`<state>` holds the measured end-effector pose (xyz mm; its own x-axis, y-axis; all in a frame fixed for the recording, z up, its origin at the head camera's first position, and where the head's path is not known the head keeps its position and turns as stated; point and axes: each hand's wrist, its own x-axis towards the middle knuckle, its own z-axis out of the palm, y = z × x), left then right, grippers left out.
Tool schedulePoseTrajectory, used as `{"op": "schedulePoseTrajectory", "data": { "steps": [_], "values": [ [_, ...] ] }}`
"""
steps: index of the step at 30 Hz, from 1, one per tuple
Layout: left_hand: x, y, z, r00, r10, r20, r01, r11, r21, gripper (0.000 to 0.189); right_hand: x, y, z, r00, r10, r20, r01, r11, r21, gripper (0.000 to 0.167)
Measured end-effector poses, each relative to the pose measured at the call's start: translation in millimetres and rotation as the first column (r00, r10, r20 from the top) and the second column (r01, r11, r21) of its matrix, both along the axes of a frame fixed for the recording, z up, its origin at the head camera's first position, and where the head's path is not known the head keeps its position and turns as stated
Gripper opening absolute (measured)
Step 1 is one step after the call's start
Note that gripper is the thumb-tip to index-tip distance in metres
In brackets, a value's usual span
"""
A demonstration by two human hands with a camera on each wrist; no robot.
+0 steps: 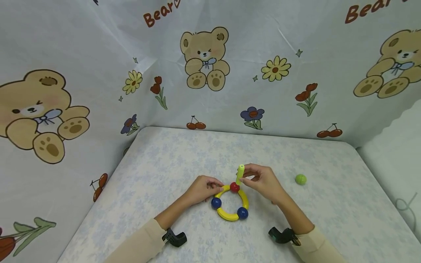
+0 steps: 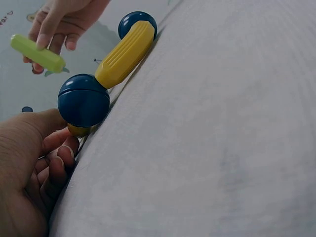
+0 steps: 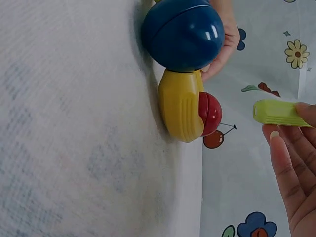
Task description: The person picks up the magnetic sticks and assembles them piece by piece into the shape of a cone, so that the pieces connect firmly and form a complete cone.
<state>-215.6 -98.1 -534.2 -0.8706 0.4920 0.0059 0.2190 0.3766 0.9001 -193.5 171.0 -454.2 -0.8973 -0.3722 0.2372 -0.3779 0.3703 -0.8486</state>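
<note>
A ring of curved yellow rods [image 1: 227,215] joined by two blue balls [image 1: 242,213] and one red ball [image 1: 234,187] lies flat on the table. At its upper left side my left hand [image 1: 203,189] pinches a yellow rod between thumb and fingers, close to a blue ball [image 2: 84,100]. My right hand [image 1: 263,181] pinches a light green rod [image 1: 241,174] and holds it upright; in the head view its lower end overlaps the red ball. From the right wrist, the green rod [image 3: 279,112] shows apart from the red ball [image 3: 211,113].
A light green ball [image 1: 300,179] sits on the table to the right of my right hand. The table [image 1: 158,153] has a pale blue patterned cover, and a curtain [image 1: 236,73] printed with bears and flowers hangs behind it. A thin cord [image 1: 408,208] shows at the far right.
</note>
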Motion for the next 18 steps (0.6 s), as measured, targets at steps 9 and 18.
{"op": "schedulePoseTrajectory", "data": {
  "steps": [9,18],
  "values": [
    [-0.2,0.3,0.3,1.0,0.005,-0.011,-0.005,1.0,-0.012,0.015,-4.1,-0.3,-7.5,1.0,-0.024,-0.014,0.024,1.0,0.0,0.022],
    [-0.4,-0.4,-1.1,1.0,-0.003,-0.007,0.003,1.0,-0.007,0.015,-4.7,-2.6,-13.9,0.999,-0.029,-0.026,0.03,0.999,0.044,0.023]
  ]
}}
